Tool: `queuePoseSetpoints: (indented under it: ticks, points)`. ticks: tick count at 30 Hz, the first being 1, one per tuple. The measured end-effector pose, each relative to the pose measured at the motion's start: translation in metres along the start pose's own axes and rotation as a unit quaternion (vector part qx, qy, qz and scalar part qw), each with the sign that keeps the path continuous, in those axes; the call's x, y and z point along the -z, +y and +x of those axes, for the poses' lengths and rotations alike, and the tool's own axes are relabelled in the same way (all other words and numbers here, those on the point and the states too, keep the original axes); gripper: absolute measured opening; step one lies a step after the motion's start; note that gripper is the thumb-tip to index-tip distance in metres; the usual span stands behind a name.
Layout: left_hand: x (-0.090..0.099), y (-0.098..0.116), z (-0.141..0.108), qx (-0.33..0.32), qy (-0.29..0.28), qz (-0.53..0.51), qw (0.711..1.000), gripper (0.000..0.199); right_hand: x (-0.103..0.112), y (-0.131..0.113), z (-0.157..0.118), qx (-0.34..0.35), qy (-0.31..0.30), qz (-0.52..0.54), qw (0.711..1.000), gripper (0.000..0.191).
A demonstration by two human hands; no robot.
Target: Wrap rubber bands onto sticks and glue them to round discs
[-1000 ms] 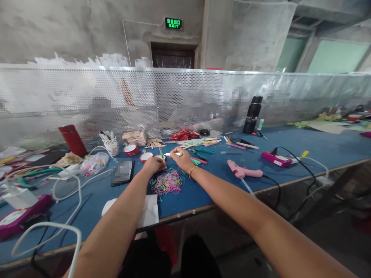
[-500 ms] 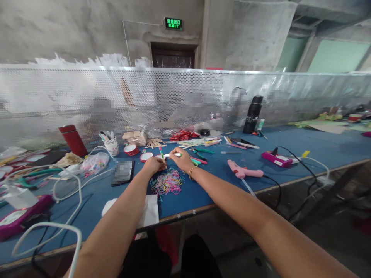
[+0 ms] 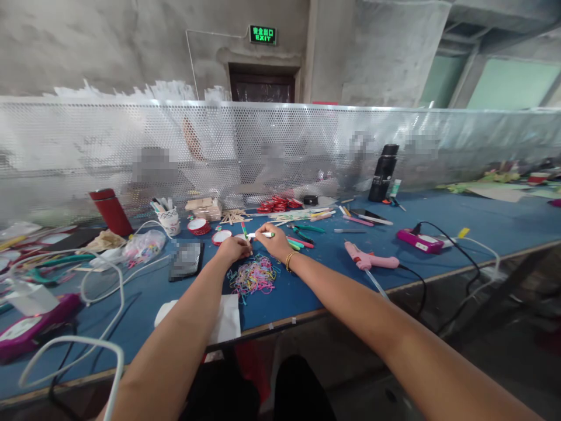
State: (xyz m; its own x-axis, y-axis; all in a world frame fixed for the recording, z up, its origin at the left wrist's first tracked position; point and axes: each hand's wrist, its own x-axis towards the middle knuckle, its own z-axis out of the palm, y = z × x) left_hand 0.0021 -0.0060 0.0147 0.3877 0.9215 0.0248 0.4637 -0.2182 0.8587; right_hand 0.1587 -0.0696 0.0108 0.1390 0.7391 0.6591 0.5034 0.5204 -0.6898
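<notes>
My left hand [image 3: 236, 249] is closed round the lower part of a thin stick [image 3: 244, 228] with red and green colouring, which stands nearly upright. Held in my right hand [image 3: 270, 240] is a white marker with a green end [image 3: 265, 234], its tip close to or touching the stick; the exact contact is too small to tell. Just below both hands lies a tangle of coloured bands [image 3: 254, 277] on the blue table [image 3: 298, 292]. Several coloured markers [image 3: 300, 242] lie right of my right hand. A roll of red tape [image 3: 221, 237] is beside my left hand.
Green-handled pliers [image 3: 309, 228] lie behind the markers. A pink glue gun [image 3: 370, 259] rests at the right, a black phone [image 3: 186, 261] at the left. Farther back are a cup of pens [image 3: 168, 221], a red bottle [image 3: 111, 211] and a black bottle [image 3: 383, 173]. White cables cross the left side.
</notes>
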Motion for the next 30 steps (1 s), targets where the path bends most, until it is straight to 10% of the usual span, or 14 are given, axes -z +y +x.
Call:
queuePoseSetpoints:
  ticks: [30]
  points:
    - [-0.0013,-0.0022,-0.0020,-0.010,-0.019,-0.027,0.999,0.010,0.0016,-0.0015,-0.0019,0.001,-0.002,0.001,1.000,0.018]
